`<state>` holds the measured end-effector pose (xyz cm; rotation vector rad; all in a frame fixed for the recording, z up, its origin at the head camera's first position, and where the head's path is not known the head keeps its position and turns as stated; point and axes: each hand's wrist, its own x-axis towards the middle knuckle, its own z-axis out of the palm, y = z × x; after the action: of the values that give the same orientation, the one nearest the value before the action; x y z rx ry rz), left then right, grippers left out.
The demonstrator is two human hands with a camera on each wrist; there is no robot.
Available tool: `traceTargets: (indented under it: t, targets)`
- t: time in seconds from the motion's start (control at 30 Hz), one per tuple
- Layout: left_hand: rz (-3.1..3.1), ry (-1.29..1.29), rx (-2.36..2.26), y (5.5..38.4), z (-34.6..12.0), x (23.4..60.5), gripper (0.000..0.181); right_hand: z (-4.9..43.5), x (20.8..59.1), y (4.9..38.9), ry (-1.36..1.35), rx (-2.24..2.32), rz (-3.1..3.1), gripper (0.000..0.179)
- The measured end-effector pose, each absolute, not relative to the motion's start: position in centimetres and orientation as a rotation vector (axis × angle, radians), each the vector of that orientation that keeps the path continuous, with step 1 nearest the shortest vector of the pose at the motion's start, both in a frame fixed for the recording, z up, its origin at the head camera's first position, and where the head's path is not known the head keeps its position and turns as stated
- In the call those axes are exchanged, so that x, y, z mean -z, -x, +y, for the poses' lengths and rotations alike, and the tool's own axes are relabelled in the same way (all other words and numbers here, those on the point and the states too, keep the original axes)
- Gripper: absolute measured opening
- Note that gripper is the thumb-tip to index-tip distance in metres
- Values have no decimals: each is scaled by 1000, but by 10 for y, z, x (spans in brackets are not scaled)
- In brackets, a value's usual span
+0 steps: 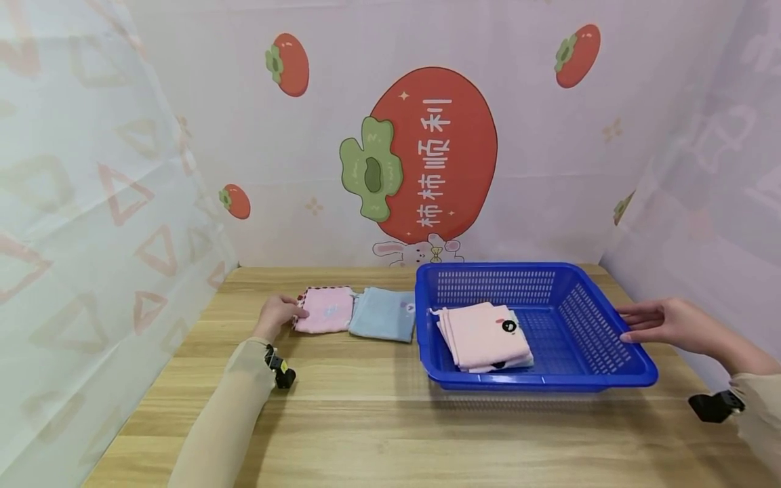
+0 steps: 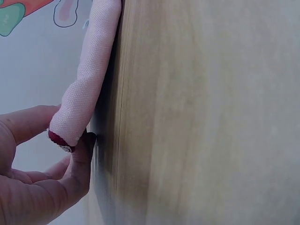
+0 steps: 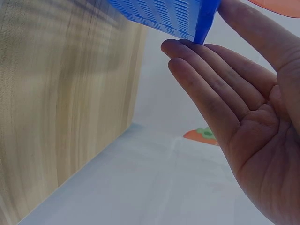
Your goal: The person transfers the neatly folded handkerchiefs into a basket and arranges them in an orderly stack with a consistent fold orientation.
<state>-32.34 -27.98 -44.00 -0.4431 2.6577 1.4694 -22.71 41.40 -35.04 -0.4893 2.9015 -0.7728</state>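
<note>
At the left of the table, my left hand (image 1: 279, 316) pinches the left edge of a folded pink cloth (image 1: 329, 310). In the left wrist view the thumb is on one side of the pink cloth (image 2: 84, 89) and fingers on the other. A folded light blue cloth (image 1: 383, 314) lies against its right side. My right hand (image 1: 665, 322) grips the right rim of a blue plastic basket (image 1: 506, 381), thumb over the rim and fingers beneath, as the right wrist view shows. Inside the basket, on its left, lies a stack of folded pale pink cloths (image 1: 485, 335).
The wooden table (image 1: 366, 434) reaches back to a white curtain (image 1: 317, 135) printed with persimmons. Similar white curtains stand along the left and right sides. The basket's left wall is right beside the light blue cloth, and its shadow falls on the table in front.
</note>
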Motion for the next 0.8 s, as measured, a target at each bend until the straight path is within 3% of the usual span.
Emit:
traceTargets:
  t: [0.2, 0.43, 0.8]
  targets:
    - [2639, 460, -1439, 322, -280, 440, 55, 414, 352, 227, 488, 766, 2906, 56]
    - [2618, 491, -1473, 322, -280, 439, 47, 413, 350, 226, 488, 769, 2915, 56]
    - [2607, 472, -1477, 322, -281, 440, 53, 413, 351, 226, 492, 781, 2914, 56]
